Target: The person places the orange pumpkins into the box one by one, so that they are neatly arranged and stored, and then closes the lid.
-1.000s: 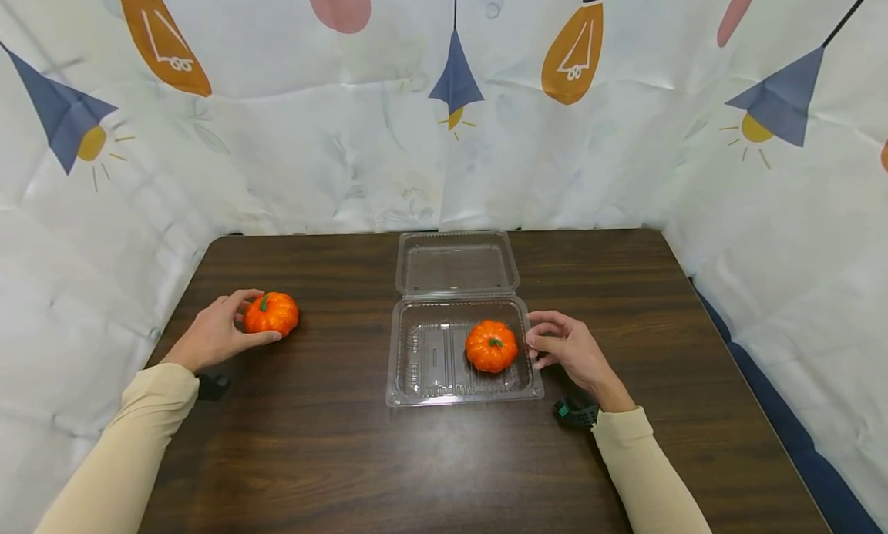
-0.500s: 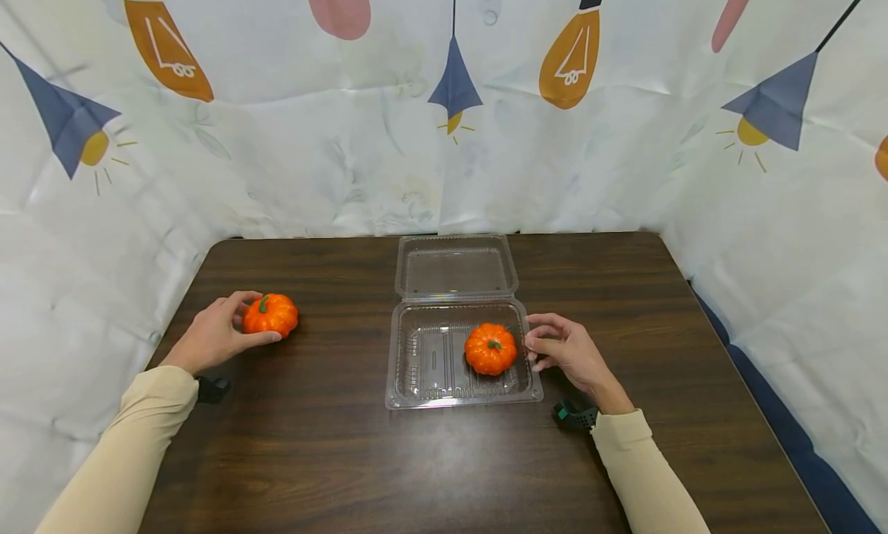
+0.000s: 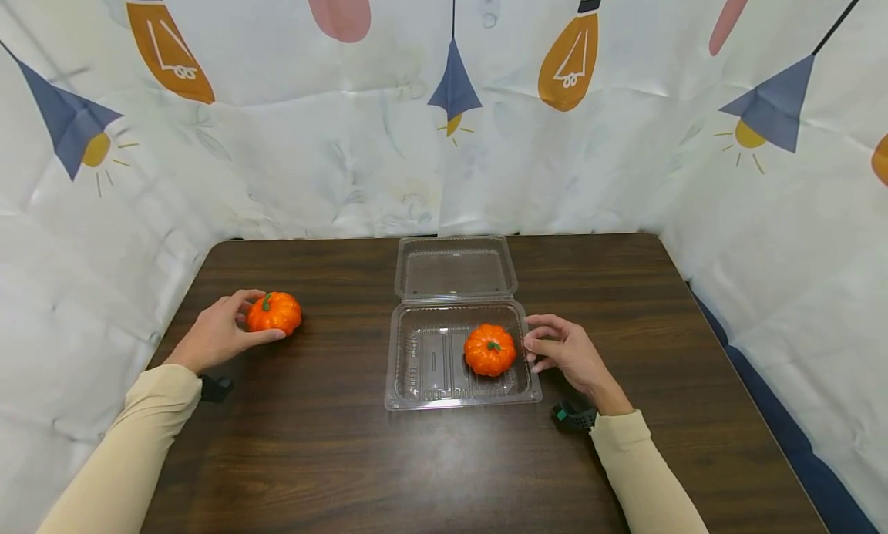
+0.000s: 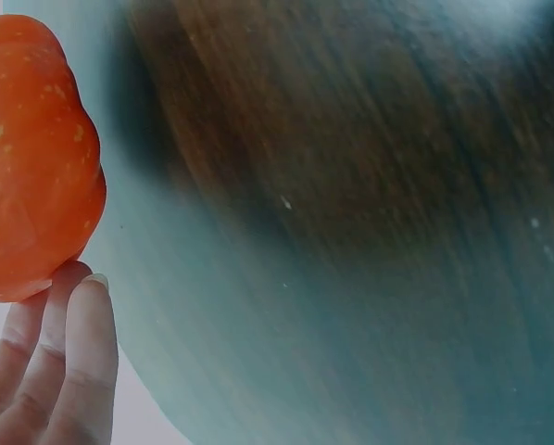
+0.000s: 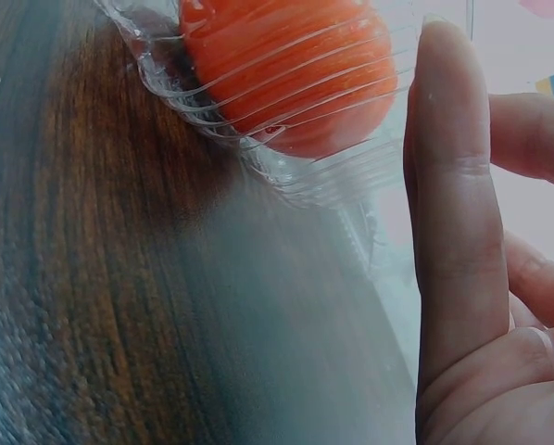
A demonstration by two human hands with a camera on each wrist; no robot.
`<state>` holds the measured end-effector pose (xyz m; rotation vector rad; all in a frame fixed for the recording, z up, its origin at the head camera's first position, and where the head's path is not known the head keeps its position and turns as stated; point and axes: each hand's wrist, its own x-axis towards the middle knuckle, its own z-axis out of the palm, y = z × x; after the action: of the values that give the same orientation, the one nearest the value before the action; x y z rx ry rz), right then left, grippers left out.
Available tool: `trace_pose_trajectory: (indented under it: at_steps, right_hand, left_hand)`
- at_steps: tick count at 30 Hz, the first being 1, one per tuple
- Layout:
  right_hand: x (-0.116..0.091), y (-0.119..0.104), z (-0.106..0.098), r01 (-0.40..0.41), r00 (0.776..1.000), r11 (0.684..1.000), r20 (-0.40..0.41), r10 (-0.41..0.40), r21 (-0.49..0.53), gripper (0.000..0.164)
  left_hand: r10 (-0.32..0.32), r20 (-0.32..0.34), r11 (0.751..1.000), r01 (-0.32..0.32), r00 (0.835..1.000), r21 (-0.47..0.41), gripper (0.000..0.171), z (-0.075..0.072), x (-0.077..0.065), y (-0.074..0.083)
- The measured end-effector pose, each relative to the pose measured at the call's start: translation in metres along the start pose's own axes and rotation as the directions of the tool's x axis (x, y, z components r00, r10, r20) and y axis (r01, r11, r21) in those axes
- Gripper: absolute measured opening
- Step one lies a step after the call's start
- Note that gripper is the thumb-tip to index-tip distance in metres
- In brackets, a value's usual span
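Observation:
On the left of the table, my left hand (image 3: pixel 216 335) holds a small orange toy pumpkin (image 3: pixel 276 314) between thumb and fingers. Its green stem leans toward the hand. The left wrist view shows the fingertips against the pumpkin's (image 4: pixel 36 167) side; the thumb is out of that view. A clear plastic clamshell container (image 3: pixel 426 364) lies at the middle with its lid (image 3: pixel 455 268) folded back. A second toy pumpkin (image 3: pixel 489 350) sits in the right half of its base. My right hand (image 3: pixel 572 357) pinches the container's right rim, the thumb (image 5: pixel 458 167) upright beside the ribbed wall.
The dark wood-grain table (image 3: pixel 333 457) has rounded far corners. White printed cloth (image 3: pixel 333 156) hangs behind it and along both sides. Dark blue fabric (image 3: pixel 784 418) shows past the right edge. Each wrist wears a dark strap.
My left hand and its pumpkin have shifted slightly to the right. My right hand stays at the container's rim, and the pumpkin inside keeps its place. The head view has tilted a little.

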<state>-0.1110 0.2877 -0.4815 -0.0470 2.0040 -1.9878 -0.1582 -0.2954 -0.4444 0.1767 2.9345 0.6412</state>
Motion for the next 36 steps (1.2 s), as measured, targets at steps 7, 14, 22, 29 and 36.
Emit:
trace_pose_trajectory:
  at_steps: [7,14,22,29,36]
  right_hand:
    - [0.000,0.002,-0.001,0.012,1.000,1.000,0.008,-0.012,-0.005,0.053]
    - [0.001,0.002,-0.001,0.007,1.000,1.000,0.013,-0.007,-0.006,0.054]
    - [0.002,0.003,-0.001,0.010,1.000,1.000,0.012,-0.010,-0.006,0.055]
    - [0.002,0.001,-0.001,-0.002,1.000,1.000,0.005,0.002,-0.004,0.054]
    - [0.001,0.001,-0.001,-0.001,1.000,1.000,-0.001,0.001,0.000,0.052]
  left_hand:
    - [0.019,-0.007,1.000,-0.019,1.000,-0.005,0.094,0.001,0.002,0.005]
    - [0.039,-0.017,0.999,-0.039,0.999,-0.009,0.093,0.001,0.004,0.012]
    - [0.055,-0.024,0.998,-0.055,0.998,-0.015,0.092,0.000,0.008,0.018]
    - [0.058,-0.020,0.998,-0.058,0.998,-0.017,0.093,0.002,0.013,0.026]
    - [0.066,-0.017,0.998,-0.066,0.998,-0.025,0.093,0.003,0.015,0.034]
